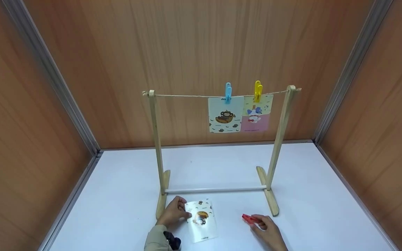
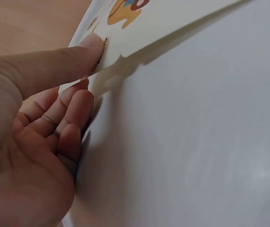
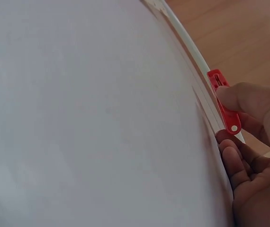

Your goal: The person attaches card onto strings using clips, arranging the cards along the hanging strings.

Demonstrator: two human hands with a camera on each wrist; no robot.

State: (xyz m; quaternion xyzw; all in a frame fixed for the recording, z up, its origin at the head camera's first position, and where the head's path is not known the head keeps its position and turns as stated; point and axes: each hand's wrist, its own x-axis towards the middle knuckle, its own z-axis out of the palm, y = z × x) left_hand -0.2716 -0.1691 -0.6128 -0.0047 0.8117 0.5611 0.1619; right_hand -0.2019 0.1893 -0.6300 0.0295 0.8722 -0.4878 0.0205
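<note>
My left hand [image 1: 175,212] pinches the left edge of a white printed card [image 1: 202,226], thumb on top and fingers beneath, as the left wrist view shows. The card's edge stands off the white table there, with a shadow under it. Over on the right, my right hand [image 1: 266,230] holds a red clothespin [image 1: 249,219] between thumb and fingers, low over the table. In the right wrist view the thumb presses on the side of the red clothespin [image 3: 226,105]. Both hands are in front of a wooden rack.
The rack's string [image 1: 187,96] runs between two wooden posts [image 1: 280,139]. A blue clothespin [image 1: 228,93] holds a monkey card [image 1: 218,108] on it; a yellow clothespin [image 1: 258,91] holds a pink and yellow card [image 1: 257,126]. A white bar [image 1: 215,190] joins the feet. Wood panels [image 1: 201,45] enclose the table.
</note>
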